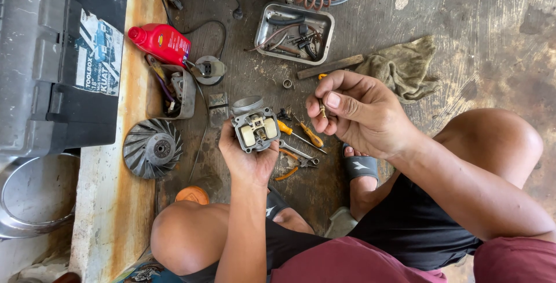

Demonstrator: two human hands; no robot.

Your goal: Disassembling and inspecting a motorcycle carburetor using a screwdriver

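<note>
Fingers (333,100) of the right hand (359,112) are pressed together, pinching a small brass jet (322,109) between thumb and fingertips, held up just right of the carburetor (255,129). The left hand (246,155) cups that carburetor from below, fingers curled around its body, float side facing up with two pale floats showing. Just beneath and between the hands, on the concrete floor (463,39), lie an orange-handled screwdriver (301,135) and pliers (295,164). Farther out sit a metal tray (296,33) of small parts, a grey rag (402,66), a red oil bottle (161,42), a finned fan wheel (153,148) and a dark toolbox (58,57) at the left.
</note>
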